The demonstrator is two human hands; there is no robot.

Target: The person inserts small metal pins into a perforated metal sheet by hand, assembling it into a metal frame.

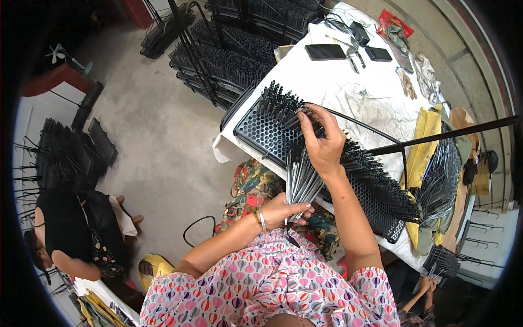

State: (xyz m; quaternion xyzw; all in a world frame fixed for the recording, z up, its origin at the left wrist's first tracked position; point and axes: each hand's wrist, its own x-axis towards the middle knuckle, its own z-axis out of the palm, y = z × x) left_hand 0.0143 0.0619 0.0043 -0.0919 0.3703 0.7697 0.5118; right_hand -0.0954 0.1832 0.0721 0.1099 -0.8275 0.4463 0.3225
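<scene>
My left hand (282,211), with a bangle at its wrist, is closed around a bundle of thin silvery metal rods (303,179). The bundle fans upward, and one dark end pokes out below the fist. Above it my right hand (324,137) reaches over a black perforated tray (260,131), its thumb and fingers pinched at the tops of dark upright rods (279,104). What lies between those fingertips is too small to make out. Part of the tray shows bare holes. To the right, another perforated tray (366,192) carries more dark rods, partly hidden by my right forearm.
A black bar frame (436,139) crosses above the white-covered table (376,109). A phone (325,52), pliers and a glove lie at its far side. Wrapped rods (438,182) rest at right. Loaded racks (229,54) stand beyond; a person (65,234) works at left, another's hands at lower right.
</scene>
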